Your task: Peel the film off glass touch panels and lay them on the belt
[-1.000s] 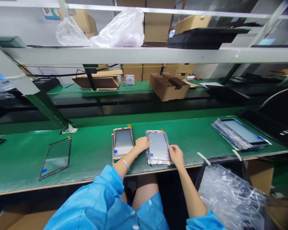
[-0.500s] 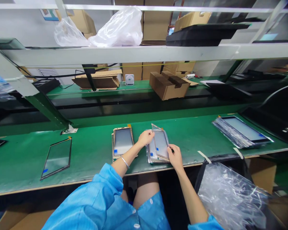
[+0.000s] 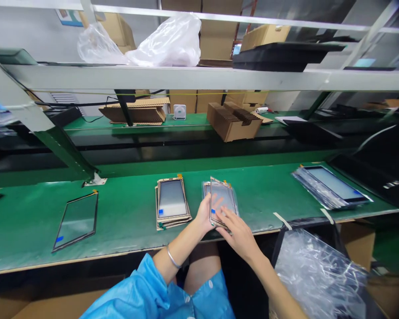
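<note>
A framed glass touch panel (image 3: pixel 223 191) with a blue tab is tilted up in my left hand (image 3: pixel 204 215), which grips it from the left side; some of its fingers show through the glass. My right hand (image 3: pixel 238 233) lies against the panel's lower right part, fingers stretched out over its face. Behind and below the held panel is a stack of film-wrapped panels (image 3: pixel 206 188), partly hidden by it. Left of my hands sits a pile of framed panels (image 3: pixel 173 196), each with a dark border, the top one bearing a blue tab.
A single glass panel (image 3: pixel 76 220) lies at the left of the green bench (image 3: pixel 126 217). Wrapped panels (image 3: pixel 332 186) are stacked at the right. Clear plastic (image 3: pixel 319 274) fills a bag taped to the bench edge. A divided cardboard box (image 3: pixel 234 124) stands on the back ledge.
The panel has been lifted off the stack toward me and turned more upright. My left hand moved from its top edge down to its side; my right hand moved onto its lower face.
</note>
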